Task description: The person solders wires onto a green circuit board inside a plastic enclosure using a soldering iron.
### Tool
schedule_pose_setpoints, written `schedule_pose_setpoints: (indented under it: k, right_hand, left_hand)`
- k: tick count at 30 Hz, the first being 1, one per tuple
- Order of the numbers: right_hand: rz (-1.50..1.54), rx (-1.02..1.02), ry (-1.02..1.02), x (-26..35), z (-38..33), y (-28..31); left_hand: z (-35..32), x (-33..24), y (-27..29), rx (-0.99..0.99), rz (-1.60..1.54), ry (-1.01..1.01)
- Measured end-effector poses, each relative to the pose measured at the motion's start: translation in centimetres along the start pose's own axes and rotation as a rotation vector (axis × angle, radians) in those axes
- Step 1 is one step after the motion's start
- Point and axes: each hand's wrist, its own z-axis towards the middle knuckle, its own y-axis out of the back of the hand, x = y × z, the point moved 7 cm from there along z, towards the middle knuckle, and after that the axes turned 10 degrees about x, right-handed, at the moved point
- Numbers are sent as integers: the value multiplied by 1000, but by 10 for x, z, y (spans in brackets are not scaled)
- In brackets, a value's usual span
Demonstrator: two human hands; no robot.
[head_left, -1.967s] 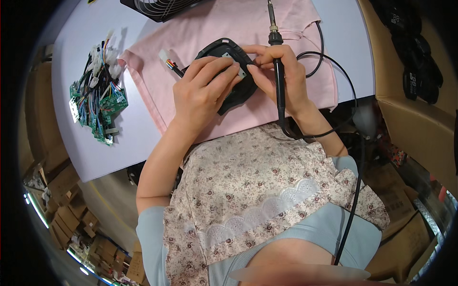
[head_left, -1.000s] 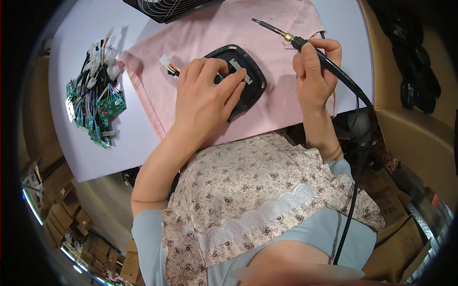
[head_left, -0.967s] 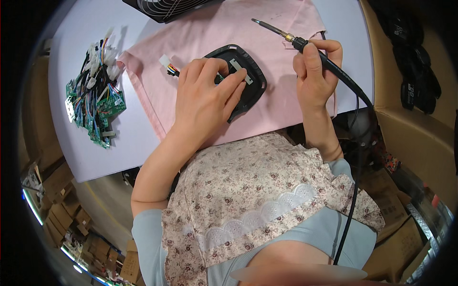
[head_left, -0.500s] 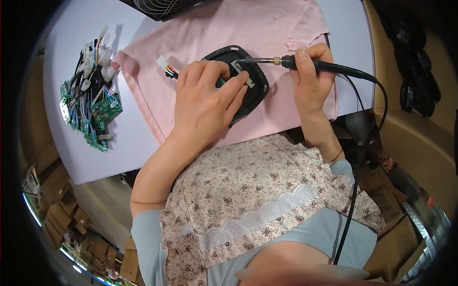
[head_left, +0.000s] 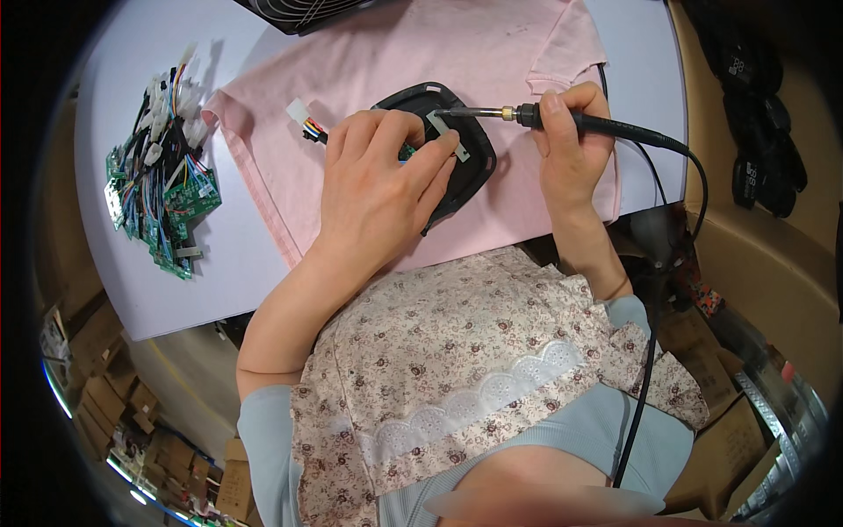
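Observation:
A black rounded plastic housing lies on the pink cloth, open side up. Inside it is a narrow pale strip, with part of a green circuit board showing beside it. My left hand is closed over the housing's left side, fingers bent and a fingertip pressing on the strip; it hides much of the board. A white connector with coloured wires sticks out beyond that hand. My right hand grips a soldering iron by its black handle, its tip touching or just above the strip's upper end.
Several green circuit boards with tangled wires and white connectors are piled on the white table at left. A black fan grille stands at the far edge. The iron's black cord loops down at right, near a cardboard box holding black items.
Both hands hold almost the same pose, with the iron's tip still at the strip's upper end. The view has shifted slightly.

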Motion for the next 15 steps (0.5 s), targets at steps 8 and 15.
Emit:
schedule_pose_setpoints:
  k: [8,15]
  right_hand:
    - [-101,-24,51,1,-1,5]
    - [-79,-22,44,1,-1,5]
  left_hand:
    - [1,-1,0,8,9,4]
    - [3,-2,1,17,20,7]
